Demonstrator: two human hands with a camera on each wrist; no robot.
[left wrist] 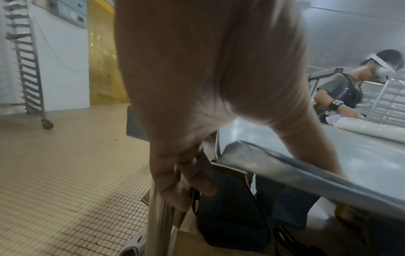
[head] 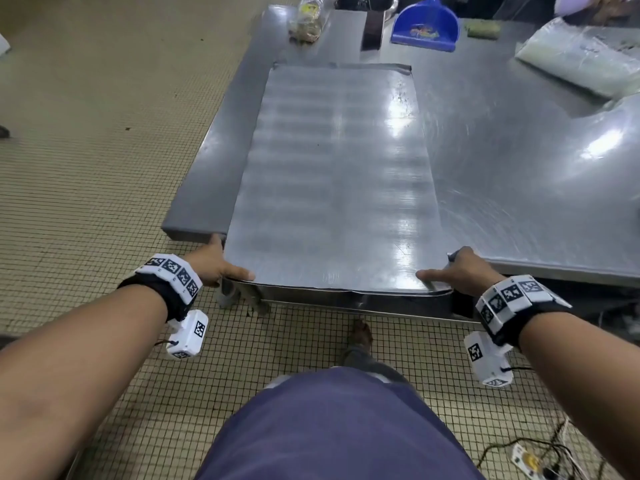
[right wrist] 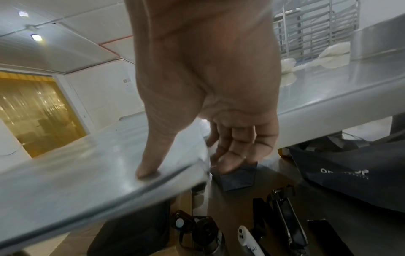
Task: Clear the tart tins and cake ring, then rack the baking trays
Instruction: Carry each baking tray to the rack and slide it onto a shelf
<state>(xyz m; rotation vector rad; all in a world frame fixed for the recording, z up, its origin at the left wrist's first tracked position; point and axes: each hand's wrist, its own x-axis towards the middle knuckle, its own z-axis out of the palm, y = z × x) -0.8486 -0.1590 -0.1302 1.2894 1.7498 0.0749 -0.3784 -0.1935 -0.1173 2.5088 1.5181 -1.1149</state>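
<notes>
Both hands grip a baking tray (head: 332,174) at its near corners, lower centre of frame: left hand (head: 216,263) and right hand (head: 457,271) each with thumb on top, fingers curled beneath. The tray lies flat on the steel desk (head: 519,161), near edge overhanging.

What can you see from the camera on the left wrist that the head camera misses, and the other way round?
Only the left wrist view shows a wheeled tray rack by the wall, a yellow strip curtain, another person working at the far side, and bags under the table.

Only the head view shows the whole baking tray, the right hand, the blue dustpan and the person's own legs.

Both show the left hand gripping the tray's near corner, thumb on top, with the tray overhanging the steel table.
</notes>
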